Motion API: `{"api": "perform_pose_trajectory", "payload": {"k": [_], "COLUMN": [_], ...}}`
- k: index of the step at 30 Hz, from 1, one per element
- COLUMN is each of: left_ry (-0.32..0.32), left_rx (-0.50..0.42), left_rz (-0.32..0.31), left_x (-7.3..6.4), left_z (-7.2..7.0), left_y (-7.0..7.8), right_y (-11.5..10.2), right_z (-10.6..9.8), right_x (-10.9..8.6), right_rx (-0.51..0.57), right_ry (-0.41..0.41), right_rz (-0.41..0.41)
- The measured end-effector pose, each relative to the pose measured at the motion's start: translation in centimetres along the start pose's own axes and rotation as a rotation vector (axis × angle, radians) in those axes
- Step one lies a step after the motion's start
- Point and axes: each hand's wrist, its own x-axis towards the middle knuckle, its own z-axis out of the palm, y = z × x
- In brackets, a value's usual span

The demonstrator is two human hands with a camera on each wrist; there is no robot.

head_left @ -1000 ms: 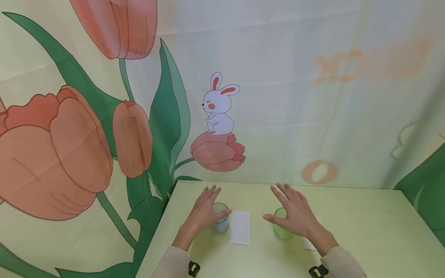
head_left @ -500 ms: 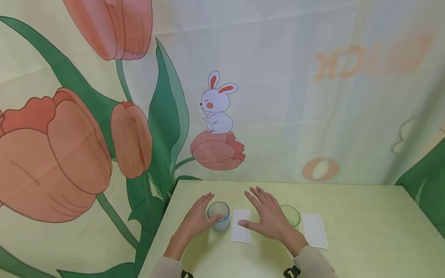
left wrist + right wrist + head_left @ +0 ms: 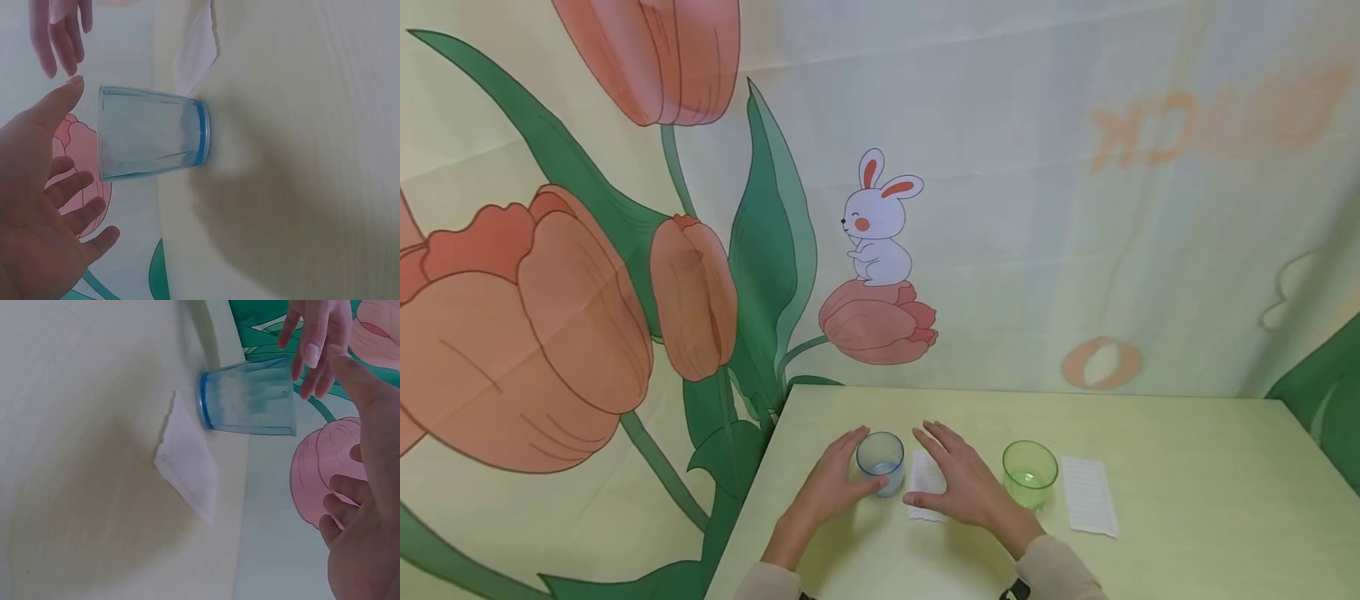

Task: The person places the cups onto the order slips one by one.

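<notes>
The left hand (image 3: pixel 833 482) is held with fingers apart beside the upright blue glass (image 3: pixel 881 457), on the worktop (image 3: pixel 1195 475); no grip is seen. Near the paper (image 3: pixel 927 477), the right hand (image 3: pixel 967 486) is likewise held unclosed. Reaching for the glass seems in hand; next, the fingers should be brought against it.

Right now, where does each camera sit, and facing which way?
Head: on the person's head, facing forward and down at the table, blue glass and green glass; left hand, right hand and sleeves show.
Left wrist: on that wrist, facing the blue glass and backdrop; left hand near, right hand at top.
Right wrist: on that wrist, facing the blue glass and one paper strip; right hand near, left hand beyond.
Both wrist views share the blue glass.
</notes>
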Motion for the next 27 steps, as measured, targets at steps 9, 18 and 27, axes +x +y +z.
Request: {"api": "perform_pose_trajectory", "payload": {"k": [9, 18, 27], "left_ry": [0.010, 0.036, 0.106], "left_rx": [0.016, 0.016, 0.031], "left_rz": [0.039, 0.025, 0.050], "left_x": [0.6, 1.1, 1.4], "left_z": [1.3, 1.8, 2.4], "left_y": [0.3, 0.6, 0.6], "right_y": [2.2, 5.0, 6.6], "right_z": [1.7, 4.3, 5.5], "right_x": [-0.7, -1.9, -2.9], "right_rx": [0.039, 0.041, 0.037], "right_ry": [-0.046, -0.045, -0.042], "right_rz": [0.105, 0.188, 0.179]}}
